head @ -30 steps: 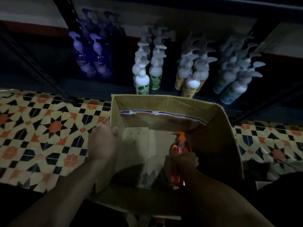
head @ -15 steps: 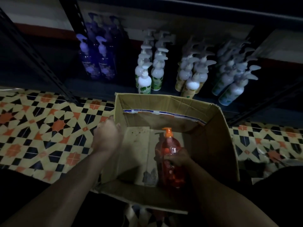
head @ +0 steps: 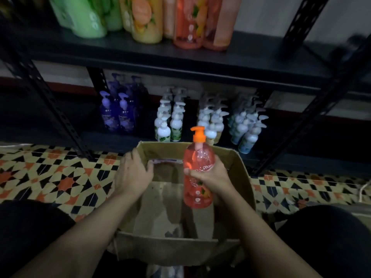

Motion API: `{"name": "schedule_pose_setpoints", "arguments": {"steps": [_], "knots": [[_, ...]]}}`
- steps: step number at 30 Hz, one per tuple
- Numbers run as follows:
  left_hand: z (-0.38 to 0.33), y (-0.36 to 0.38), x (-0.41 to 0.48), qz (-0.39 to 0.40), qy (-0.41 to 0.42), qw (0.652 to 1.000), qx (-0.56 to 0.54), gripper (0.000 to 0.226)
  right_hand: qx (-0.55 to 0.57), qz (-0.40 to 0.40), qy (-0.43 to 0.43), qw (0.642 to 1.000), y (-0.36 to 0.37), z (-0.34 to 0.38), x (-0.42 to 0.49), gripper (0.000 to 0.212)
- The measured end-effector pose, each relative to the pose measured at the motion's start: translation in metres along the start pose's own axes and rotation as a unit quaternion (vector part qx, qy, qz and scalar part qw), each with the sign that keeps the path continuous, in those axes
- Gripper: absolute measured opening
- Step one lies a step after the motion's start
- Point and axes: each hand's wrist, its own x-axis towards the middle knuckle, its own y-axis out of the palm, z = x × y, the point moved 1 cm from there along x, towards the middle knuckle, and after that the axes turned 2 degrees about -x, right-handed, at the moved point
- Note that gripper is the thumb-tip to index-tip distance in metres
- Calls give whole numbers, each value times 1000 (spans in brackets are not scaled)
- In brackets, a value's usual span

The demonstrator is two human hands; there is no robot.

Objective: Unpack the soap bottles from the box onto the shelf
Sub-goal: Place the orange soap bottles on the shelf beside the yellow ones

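An orange soap bottle (head: pixel 197 157) with an orange pump stands upright above the open cardboard box (head: pixel 244 177), gripped around its middle by my right hand (head: pixel 212 174). My left hand (head: pixel 133 173) rests on the box's left wall near the far corner, fingers curled over the edge. The box floor shows bare cardboard; no other bottle is visible inside. Behind the box, the dark metal shelf (head: pixel 180 61) holds purple pump bottles (head: pixel 118 115) and several white pump bottles (head: pixel 210 121) on its bottom level.
The upper shelf carries green, yellow and orange refill packs and bottles (head: pixel 140 17). Black slotted uprights (head: pixel 46 97) slant at left and right. The box sits on a patterned tile floor (head: pixel 50 177). My dark-clad knees flank the box.
My right hand has lifted the orange bottle up out of the box to rim height. The view has tilted up, bringing the upper shelf into sight. My left hand stays on the box wall.
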Motion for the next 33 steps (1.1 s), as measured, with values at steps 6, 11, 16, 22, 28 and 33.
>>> {"name": "schedule_pose_setpoints", "arguments": {"steps": [6,11,16,22,28,33], "knots": [[-59,-53,12,-83,169,977,-100,61,50,-68,-141,986,-48,85,-16,82],[-131,-117,50,-159,282,938,-122,62,77,-126,-251,957,-95,169,-21,81],[-193,-161,90,-153,331,929,-59,68,110,-204,-323,918,-141,247,-1,78],[-237,-159,132,-86,360,929,10,70,109,-253,-333,902,-185,296,51,78],[-247,-121,163,-45,374,925,46,73,107,-267,-325,901,-208,306,98,83],[-252,-94,179,-66,367,924,83,75,86,-278,-304,907,-217,295,135,81]]}}
